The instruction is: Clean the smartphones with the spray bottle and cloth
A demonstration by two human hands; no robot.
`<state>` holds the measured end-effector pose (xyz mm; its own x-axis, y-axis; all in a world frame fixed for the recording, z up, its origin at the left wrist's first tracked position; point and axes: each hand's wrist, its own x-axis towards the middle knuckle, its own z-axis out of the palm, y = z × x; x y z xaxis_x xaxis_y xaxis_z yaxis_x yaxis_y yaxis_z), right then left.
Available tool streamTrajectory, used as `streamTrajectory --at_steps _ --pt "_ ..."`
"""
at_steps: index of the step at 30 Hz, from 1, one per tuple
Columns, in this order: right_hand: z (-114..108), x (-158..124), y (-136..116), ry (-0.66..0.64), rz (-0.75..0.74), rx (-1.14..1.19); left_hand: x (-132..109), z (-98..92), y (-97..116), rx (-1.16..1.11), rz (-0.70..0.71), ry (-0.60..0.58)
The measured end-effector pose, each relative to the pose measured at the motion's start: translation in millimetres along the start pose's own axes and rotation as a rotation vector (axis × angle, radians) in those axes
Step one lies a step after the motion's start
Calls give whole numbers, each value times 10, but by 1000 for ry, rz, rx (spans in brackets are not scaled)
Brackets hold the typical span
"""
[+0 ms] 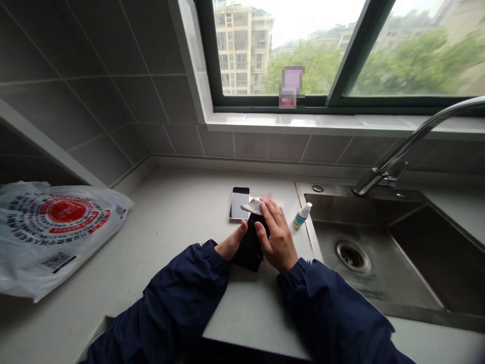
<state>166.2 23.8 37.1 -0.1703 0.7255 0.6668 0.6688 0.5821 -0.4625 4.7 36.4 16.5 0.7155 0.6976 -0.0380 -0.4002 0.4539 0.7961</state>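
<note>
My left hand grips the left edge of a flat black slab that looks like a phone, tilted above the counter. Over its far end, my right hand presses a pale grey cloth with the fingers laid along it. Just beyond lies a phone with a light screen, partly covered by the cloth. Behind my right fingers shows the edge of a clear, flat item, mostly hidden. A small white spray bottle with a blue and yellow label stands right of my right hand.
A steel sink with a curved tap is on the right. At the left, a white plastic bag with red and black print rests on the pale counter. A tiled wall and window border the back.
</note>
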Motion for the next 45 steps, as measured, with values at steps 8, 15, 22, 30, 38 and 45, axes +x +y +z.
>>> streamTrajectory --at_steps 8,15,22,30,38,45 --pt "-25 12 32 -13 -34 44 -46 130 101 153 -42 34" --pt "-15 22 48 37 -12 70 -37 72 66 110 -44 45" --pt "10 13 85 100 26 65 -24 -29 28 -1 -85 25" --pt "-2 7 49 -5 2 64 11 40 25 -49 -37 27" --pt "-36 14 24 -55 -26 33 28 107 55 10 46 73" --pt "-30 23 19 -40 -22 47 22 93 48 70 90 109"
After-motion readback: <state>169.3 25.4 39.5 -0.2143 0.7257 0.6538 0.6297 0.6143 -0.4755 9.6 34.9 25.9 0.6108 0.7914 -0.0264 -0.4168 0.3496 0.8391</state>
